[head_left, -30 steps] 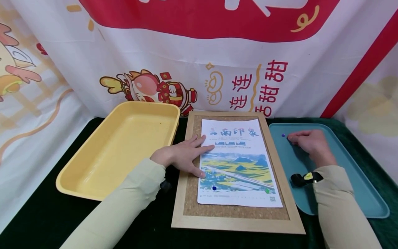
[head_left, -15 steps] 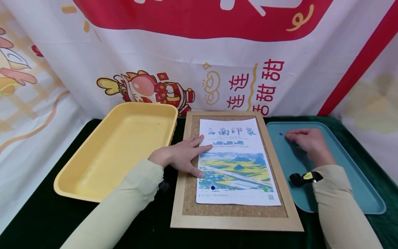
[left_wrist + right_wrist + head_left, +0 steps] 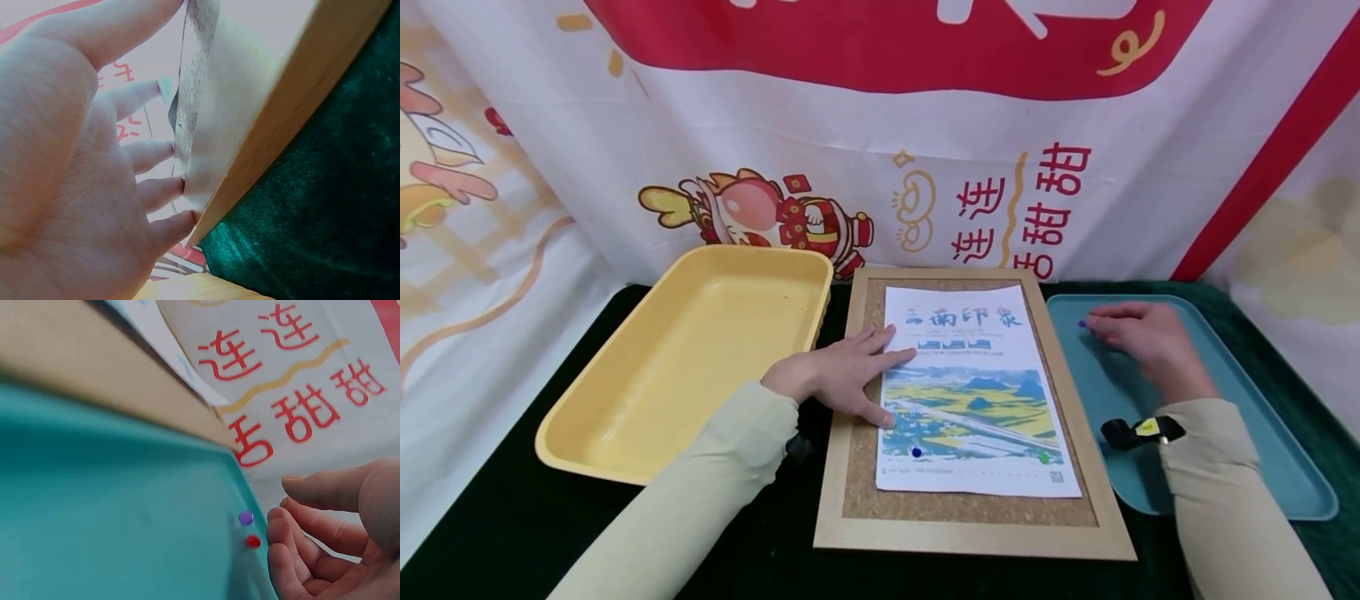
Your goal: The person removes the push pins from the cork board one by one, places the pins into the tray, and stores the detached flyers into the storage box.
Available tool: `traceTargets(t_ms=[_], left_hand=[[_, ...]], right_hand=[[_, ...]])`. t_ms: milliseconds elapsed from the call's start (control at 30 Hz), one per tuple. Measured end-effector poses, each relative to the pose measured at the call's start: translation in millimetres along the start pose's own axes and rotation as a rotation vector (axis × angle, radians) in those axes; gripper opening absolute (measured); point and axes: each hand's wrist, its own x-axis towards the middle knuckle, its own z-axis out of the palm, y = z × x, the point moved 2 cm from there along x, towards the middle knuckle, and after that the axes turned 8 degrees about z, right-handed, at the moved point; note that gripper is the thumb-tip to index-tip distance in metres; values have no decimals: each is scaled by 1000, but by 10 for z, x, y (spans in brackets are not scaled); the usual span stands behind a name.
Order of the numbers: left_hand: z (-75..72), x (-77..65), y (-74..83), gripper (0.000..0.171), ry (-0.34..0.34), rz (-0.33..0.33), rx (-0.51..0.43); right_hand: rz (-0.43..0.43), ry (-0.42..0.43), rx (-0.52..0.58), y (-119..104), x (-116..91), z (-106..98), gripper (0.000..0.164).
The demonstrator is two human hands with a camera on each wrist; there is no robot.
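Observation:
A printed poster sheet [image 3: 955, 417] lies on a wood-framed cork board [image 3: 970, 537]. Near its lower corners sit a dark blue push pin [image 3: 917, 452] and a green push pin [image 3: 1044, 457]. My left hand [image 3: 842, 375] rests on the sheet's left side and the frame, fingers spread. Over the teal tray [image 3: 1247, 433], the fingertips of my right hand [image 3: 1153, 346] are right beside a small purple push pin [image 3: 246, 517]. Close to that lies a red push pin [image 3: 253, 541], hidden behind the hand in the head view. Between the right thumb and fingers a gap shows, holding nothing.
A yellow plastic bin [image 3: 625, 392] stands to the left of the board. Dark green cloth [image 3: 737, 550] covers the table. Behind it hangs a white and red printed backdrop [image 3: 865, 117]. A black wrist camera [image 3: 1127, 433] sits at the right sleeve.
My right hand has shifted slightly, bringing its fingertips up against the purple push pin in the head view. The left hand stays in place on the sheet.

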Motion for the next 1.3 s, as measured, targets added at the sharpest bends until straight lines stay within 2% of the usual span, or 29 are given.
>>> traceTargets(t_ms=[300, 633, 1000, 1300], left_hand=[[-4, -9, 1, 99, -7, -8, 7], [-8, -12, 12, 97, 5, -7, -4], [-8, -3, 7, 97, 2, -11, 6], [-1, 29, 10, 97, -4, -35, 10]], right_hand=[[-136, -112, 23, -300, -258, 154, 66], [-213, -208, 15, -596, -565, 398, 50], [-321, -291, -105, -754, -887, 764, 35], [-390, -373, -134, -783, -1026, 971, 28]])
